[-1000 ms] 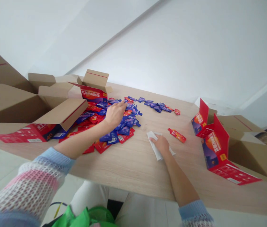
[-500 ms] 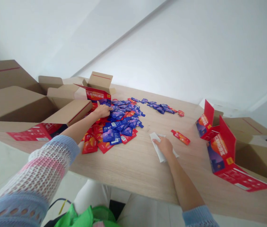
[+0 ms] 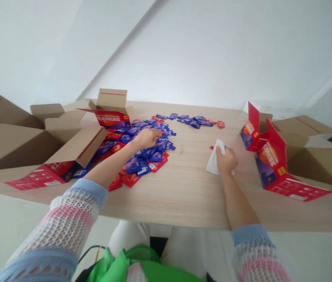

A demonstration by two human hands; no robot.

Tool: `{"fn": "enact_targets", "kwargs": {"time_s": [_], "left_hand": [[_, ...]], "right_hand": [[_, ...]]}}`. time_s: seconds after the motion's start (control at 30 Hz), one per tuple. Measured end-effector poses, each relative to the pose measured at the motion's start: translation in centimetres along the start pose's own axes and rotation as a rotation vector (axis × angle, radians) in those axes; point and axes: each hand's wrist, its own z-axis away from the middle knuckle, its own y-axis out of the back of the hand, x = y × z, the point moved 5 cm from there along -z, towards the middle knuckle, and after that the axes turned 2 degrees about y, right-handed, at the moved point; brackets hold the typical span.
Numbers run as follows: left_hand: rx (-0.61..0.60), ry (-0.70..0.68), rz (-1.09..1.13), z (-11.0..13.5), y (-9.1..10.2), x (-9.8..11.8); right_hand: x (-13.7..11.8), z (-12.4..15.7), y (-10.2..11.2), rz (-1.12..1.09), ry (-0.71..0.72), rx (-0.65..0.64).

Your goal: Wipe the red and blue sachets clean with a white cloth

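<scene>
A heap of blue and red sachets (image 3: 142,150) lies on the wooden table (image 3: 183,188). My left hand (image 3: 147,138) rests on top of the heap with its fingers curled over sachets; I cannot make out a firm grip. My right hand (image 3: 227,159) is closed round a white folded cloth or paper (image 3: 213,161), lifting it off the table. A red sachet (image 3: 212,147) peeks out just behind that hand. A smaller scatter of sachets (image 3: 193,121) lies further back.
Open brown cartons with red printed flaps stand at the left (image 3: 74,150) and behind the heap (image 3: 111,107). Red and blue cartons (image 3: 268,160) with open brown boxes (image 3: 312,164) stand at the right. A green bag (image 3: 142,266) sits on my lap below the table edge.
My right hand has closed on the white cloth and picked it up, moving right and away. My left hand moved from the heap's left side to its middle. The camera shifted.
</scene>
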Motion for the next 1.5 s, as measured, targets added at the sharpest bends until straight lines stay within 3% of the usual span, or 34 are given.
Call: {"fn": "enact_targets", "kwargs": {"time_s": [0.1, 0.2, 0.37, 0.5, 0.73, 0.83, 0.93, 1.0, 1.1, 1.2, 1.3, 1.4, 1.47, 1.5], "left_hand": [[-0.064, -0.188, 0.024, 0.7, -2.2, 3.7], [-0.045, -0.257, 0.121, 2.0, -4.0, 6.8], [-0.065, -0.304, 0.283, 4.4, -6.2, 12.7], [-0.097, -0.214, 0.363, 5.0, -7.3, 15.5], [-0.19, 0.073, 0.56, 2.9, -11.4, 15.3], [-0.149, 0.204, 0.53, 1.4, -12.5, 14.8], [-0.081, 0.238, 0.462, 0.1, -13.0, 14.9], [-0.064, 0.185, 0.409, -0.4, -13.3, 15.3], [-0.129, -0.003, 0.293, -0.8, -14.3, 15.8], [-0.292, -0.198, 0.2, -1.5, -15.7, 15.2], [-0.496, -0.384, 0.259, -2.5, -16.4, 13.5], [-0.639, -0.425, 0.308, -3.4, -16.2, 11.6], [-0.589, -0.35, 0.284, -3.7, -15.6, 10.9], [-0.502, -0.283, 0.264, -3.7, -15.2, 11.0]], "right_hand": [[3.2, -1.0, 0.5, -0.012, -0.077, 0.05], [4.8, -1.8, 0.4, 0.033, -0.166, -0.002], [4.6, -3.0, -2.0, 0.23, -0.181, -0.406], [4.0, -3.8, -2.8, 0.289, -0.15, -0.543], [2.2, -4.0, -2.6, 0.343, -0.063, -0.715], [0.0, -2.2, -2.4, 0.37, -0.013, -0.721], [-2.7, 1.1, -1.6, 0.364, 0.017, -0.654], [-4.4, 3.9, -0.9, 0.339, 0.051, -0.627], [-5.8, 7.9, 0.4, 0.265, 0.083, -0.58], [-5.7, 11.0, 2.0, 0.214, 0.069, -0.602], [-5.1, 12.3, 4.5, 0.125, 0.095, -0.566], [-4.0, 11.9, 7.3, -0.009, 0.095, -0.432], [-3.3, 11.1, 8.9, -0.111, 0.101, -0.329], [-2.9, 10.7, 9.5, -0.152, 0.111, -0.279]]}}
